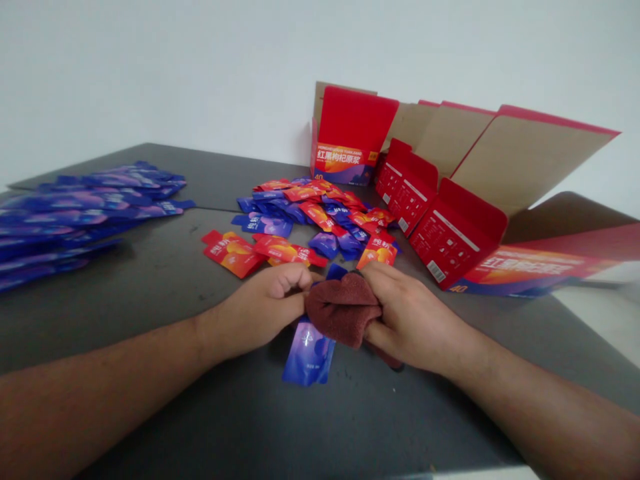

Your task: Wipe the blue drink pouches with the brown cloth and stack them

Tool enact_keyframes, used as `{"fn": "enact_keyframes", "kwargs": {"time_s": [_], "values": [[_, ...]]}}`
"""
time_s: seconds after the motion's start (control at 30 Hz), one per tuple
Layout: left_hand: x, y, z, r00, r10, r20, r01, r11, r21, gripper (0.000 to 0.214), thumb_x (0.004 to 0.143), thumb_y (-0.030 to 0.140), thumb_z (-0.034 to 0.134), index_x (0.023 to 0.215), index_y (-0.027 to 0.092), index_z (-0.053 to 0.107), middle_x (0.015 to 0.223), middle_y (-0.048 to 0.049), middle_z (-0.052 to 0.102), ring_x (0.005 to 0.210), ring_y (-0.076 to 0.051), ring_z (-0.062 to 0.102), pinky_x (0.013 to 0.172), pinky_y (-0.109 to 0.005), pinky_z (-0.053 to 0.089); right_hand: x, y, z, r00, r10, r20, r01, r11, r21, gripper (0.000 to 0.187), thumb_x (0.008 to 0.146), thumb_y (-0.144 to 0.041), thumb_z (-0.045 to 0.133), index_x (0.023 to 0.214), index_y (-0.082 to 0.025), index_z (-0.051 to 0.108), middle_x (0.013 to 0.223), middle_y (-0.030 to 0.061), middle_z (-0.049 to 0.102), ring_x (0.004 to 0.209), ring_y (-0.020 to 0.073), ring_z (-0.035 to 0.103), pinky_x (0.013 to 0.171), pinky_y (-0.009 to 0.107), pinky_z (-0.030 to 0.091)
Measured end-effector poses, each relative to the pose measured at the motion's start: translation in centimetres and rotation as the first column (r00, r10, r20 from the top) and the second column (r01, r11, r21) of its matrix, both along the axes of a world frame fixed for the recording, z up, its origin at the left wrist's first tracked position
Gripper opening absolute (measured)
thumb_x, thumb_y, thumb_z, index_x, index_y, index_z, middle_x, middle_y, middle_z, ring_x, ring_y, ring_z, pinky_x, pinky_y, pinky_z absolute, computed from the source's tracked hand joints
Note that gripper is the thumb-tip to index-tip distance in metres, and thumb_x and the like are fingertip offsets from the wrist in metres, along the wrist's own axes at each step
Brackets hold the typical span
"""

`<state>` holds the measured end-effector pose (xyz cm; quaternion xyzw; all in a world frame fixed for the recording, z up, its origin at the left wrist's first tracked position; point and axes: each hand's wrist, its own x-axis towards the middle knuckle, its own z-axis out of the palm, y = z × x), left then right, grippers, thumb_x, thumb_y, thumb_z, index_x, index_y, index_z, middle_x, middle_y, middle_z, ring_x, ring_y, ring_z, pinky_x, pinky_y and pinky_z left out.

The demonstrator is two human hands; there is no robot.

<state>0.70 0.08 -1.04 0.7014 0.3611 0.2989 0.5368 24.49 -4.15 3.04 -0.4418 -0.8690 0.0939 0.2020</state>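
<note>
In the head view, my right hand (407, 313) is closed on a folded brown cloth (340, 310). The cloth lies over the middle of a shiny blue-purple sachet (307, 353), whose lower end and a bit of its top stick out. A second blue edge shows behind that lower end. My left hand (267, 300) has its fingers curled in at the cloth's left side, pinching the sachet; its fingertips are partly hidden. Just beyond my hands lie orange-red sachets (233, 253) of similar shape.
A mixed heap of red and blue sachets (315, 210) sits farther back on the dark table (200, 393). At left is a large stack of blue sachets (85, 213). Open red cartons (450, 233) with raised flaps stand along the right, one carton (345, 163) near the wall.
</note>
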Motion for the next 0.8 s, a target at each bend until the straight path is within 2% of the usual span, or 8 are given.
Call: {"fn": "enact_keyframes", "kwargs": {"time_s": [0.1, 0.27, 0.47, 0.53, 0.67, 0.8], "values": [[0.07, -0.09, 0.32, 1.000, 0.014, -0.010, -0.013, 1.000, 0.021, 0.020, 0.094, 0.034, 0.068, 0.084, 0.018, 0.065, 0.084, 0.0012, 0.071, 0.071, -0.012, 0.058, 0.065, -0.025, 0.047, 0.00, 0.10, -0.02, 1.000, -0.016, -0.021, 0.016, 1.000, 0.009, 0.020, 0.078, -0.011, 0.062, 0.088, -0.023, 0.048, 0.090, 0.0012, 0.057, 0.081, 0.0179, 0.055, 0.071, 0.030, 0.043], [-0.07, -0.11, 0.33, 0.999, 0.027, -0.039, -0.023, 0.996, 0.091, 0.019, 0.093, 0.022, 0.062, 0.075, 0.018, 0.060, 0.074, 0.0037, 0.064, 0.065, -0.009, 0.051, 0.059, -0.022, 0.040, -0.12, -0.37, 0.09, 0.990, 0.135, 0.039, -0.132, 0.990, -0.057, 0.019, 0.082, -0.012, 0.063, 0.095, -0.021, 0.053, 0.094, 0.0017, 0.060, 0.088, 0.0187, 0.058, 0.075, 0.030, 0.045], [0.01, 0.03, 0.16, 0.999, 0.020, -0.032, -0.019, 0.999, 0.034, 0.019, 0.093, 0.035, 0.067, 0.084, 0.018, 0.066, 0.079, 0.0018, 0.068, 0.069, -0.011, 0.056, 0.062, -0.024, 0.046, 0.11, -0.06, -0.05, 0.999, -0.036, -0.011, 0.037, 0.999, 0.027, 0.021, 0.078, -0.010, 0.062, 0.091, -0.022, 0.050, 0.091, 0.0017, 0.057, 0.083, 0.0184, 0.056, 0.072, 0.030, 0.044], [-0.01, 0.00, 0.17, 0.999, 0.023, -0.045, -0.022, 0.999, 0.037, 0.019, 0.093, 0.035, 0.068, 0.086, 0.018, 0.068, 0.082, 0.0010, 0.070, 0.071, -0.012, 0.057, 0.064, -0.024, 0.046, 0.15, -0.03, -0.03, 0.999, -0.033, -0.011, 0.033, 0.999, 0.017, 0.021, 0.077, -0.010, 0.062, 0.090, -0.022, 0.050, 0.090, 0.0015, 0.057, 0.082, 0.0183, 0.055, 0.071, 0.030, 0.044], [-0.09, -0.07, 0.17, 0.999, 0.032, -0.041, -0.031, 0.999, 0.041, 0.022, 0.094, 0.033, 0.066, 0.078, 0.018, 0.061, 0.077, 0.0017, 0.067, 0.068, -0.011, 0.055, 0.061, -0.024, 0.044, 0.01, -0.23, 0.10, 0.998, 0.061, 0.031, -0.060, 0.997, -0.038, 0.018, 0.082, -0.013, 0.063, 0.093, -0.022, 0.052, 0.092, 0.0018, 0.058, 0.084, 0.0182, 0.057, 0.072, 0.030, 0.044], [-0.05, -0.07, 0.36, 0.999, 0.019, -0.036, -0.018, 0.999, 0.034, 0.021, 0.094, 0.035, 0.066, 0.083, 0.018, 0.065, 0.080, 0.0011, 0.069, 0.069, -0.012, 0.057, 0.064, -0.024, 0.046, -0.09, -0.03, 0.10, 1.000, -0.014, 0.008, 0.014, 1.000, 0.006, 0.018, 0.080, -0.012, 0.062, 0.092, -0.021, 0.052, 0.091, 0.0019, 0.058, 0.083, 0.0185, 0.056, 0.073, 0.030, 0.044]]}}
